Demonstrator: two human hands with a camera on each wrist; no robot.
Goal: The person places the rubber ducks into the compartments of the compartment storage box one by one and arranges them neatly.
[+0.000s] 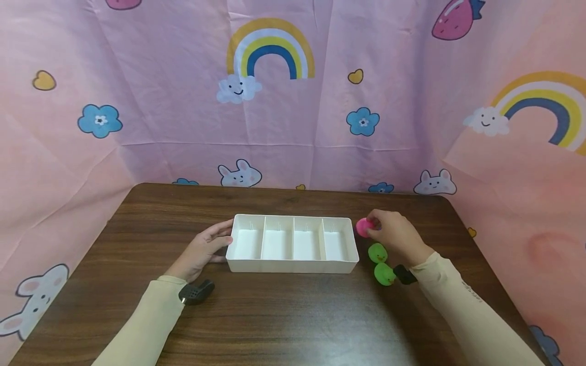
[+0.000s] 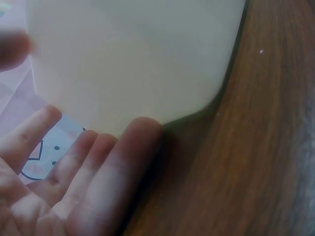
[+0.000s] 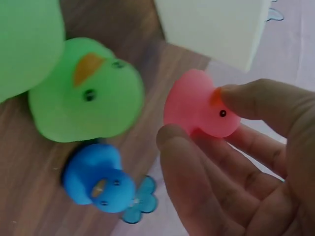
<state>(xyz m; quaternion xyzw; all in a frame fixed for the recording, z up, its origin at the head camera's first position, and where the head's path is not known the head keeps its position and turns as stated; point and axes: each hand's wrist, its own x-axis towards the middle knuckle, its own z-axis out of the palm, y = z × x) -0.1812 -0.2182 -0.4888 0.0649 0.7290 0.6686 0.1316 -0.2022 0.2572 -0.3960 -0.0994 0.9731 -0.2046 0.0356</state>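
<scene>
A white tray [image 1: 293, 266] with several compartments stands on the table. My left hand [image 1: 204, 248] touches its left end, and in the left wrist view fairly straight fingertips rest against the pale end wall [image 2: 128, 54]. Beyond the tray's right end, my right hand [image 1: 397, 233] pinches a small pink rubber duck [image 3: 194, 101] between thumb and fingers, close to the tray's outer wall. Two green rubber ducks [image 1: 377, 252] [image 1: 384, 274] sit below that hand. A blue rubber duck [image 3: 101, 174] shows in the right wrist view; the right hand mostly hides it in the head view.
The brown wooden table [image 1: 265, 320] ends at a back edge against a pink printed cloth [image 1: 293, 117]. More of this cloth hangs along the left and right sides. Dark wrist cameras [image 1: 197, 292] sit at both cuffs.
</scene>
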